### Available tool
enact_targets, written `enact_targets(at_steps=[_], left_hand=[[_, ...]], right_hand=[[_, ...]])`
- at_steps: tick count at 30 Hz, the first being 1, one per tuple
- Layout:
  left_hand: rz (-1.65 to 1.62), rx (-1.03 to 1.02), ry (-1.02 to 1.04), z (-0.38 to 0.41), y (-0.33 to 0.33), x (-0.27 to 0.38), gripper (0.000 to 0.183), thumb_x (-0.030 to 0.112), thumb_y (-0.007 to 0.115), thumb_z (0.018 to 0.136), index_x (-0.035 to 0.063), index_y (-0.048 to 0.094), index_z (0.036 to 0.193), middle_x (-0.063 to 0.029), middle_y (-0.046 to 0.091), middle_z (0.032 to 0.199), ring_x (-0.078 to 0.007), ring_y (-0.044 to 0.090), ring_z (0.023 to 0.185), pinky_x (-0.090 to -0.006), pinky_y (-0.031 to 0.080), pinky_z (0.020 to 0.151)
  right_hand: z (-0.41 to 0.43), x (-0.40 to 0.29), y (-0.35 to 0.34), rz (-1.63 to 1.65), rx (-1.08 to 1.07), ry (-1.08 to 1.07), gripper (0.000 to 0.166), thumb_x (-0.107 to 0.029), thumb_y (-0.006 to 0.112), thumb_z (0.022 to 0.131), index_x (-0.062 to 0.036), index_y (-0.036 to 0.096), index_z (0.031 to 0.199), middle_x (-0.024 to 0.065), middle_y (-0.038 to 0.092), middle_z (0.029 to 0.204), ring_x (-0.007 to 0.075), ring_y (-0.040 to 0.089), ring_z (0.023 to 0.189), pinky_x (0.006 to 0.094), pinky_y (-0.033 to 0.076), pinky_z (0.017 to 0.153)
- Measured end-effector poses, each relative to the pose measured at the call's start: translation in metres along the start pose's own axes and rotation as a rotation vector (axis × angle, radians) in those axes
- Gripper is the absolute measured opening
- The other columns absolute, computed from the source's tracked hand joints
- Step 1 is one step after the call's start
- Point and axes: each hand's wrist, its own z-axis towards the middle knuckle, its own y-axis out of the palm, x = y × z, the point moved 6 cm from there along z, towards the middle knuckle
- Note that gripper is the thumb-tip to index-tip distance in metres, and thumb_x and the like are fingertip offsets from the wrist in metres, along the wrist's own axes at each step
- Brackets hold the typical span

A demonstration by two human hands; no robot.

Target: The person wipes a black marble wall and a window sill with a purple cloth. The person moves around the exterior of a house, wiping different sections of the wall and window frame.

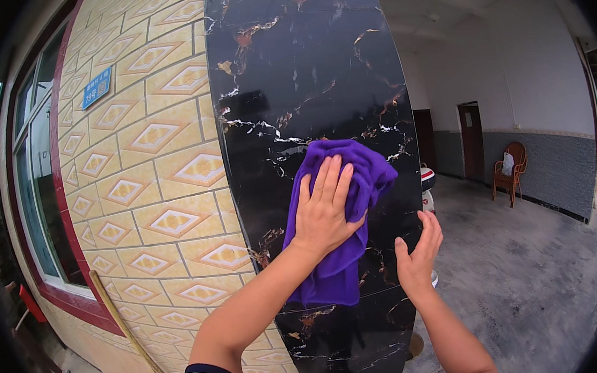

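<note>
A bunched purple cloth [331, 273] lies against the glossy black marble-patterned wall panel [316, 80]. My left hand [326, 205] presses flat on the cloth, fingers pointing up and a little spread. The cloth's upper part is crumpled around the fingers, and its lower end hangs down the panel. To the right, my right hand [419, 250] is at the panel's right edge, fingers apart and holding nothing; whether its fingertips touch the edge cannot be told.
Left of the panel are patterned yellow wall tiles [172, 222], a blue plate [96, 88] bearing writing, a red-framed window [38, 154] and a leaning wooden pole [125, 326]. Rightward, a room holds a wicker chair [509, 172] and part of a white-and-red vehicle [427, 184].
</note>
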Motion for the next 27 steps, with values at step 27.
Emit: enact_targets(at_steps=[27], left_hand=[[0.247, 0.282, 0.061, 0.283, -0.003, -0.085, 0.073, 0.051, 0.058, 0.074, 0.0087, 0.043, 0.131, -0.0086, 0.046, 0.134, -0.0278, 0.030, 0.132, -0.0372, 0.025, 0.107]], right_hand=[[0.001, 0.093, 0.041, 0.206, 0.138, 0.239, 0.039, -0.029, 0.055, 0.089, -0.0008, 0.051, 0.115, 0.0173, 0.063, 0.095, 0.0301, 0.061, 0.087, 0.0366, 0.046, 0.078]])
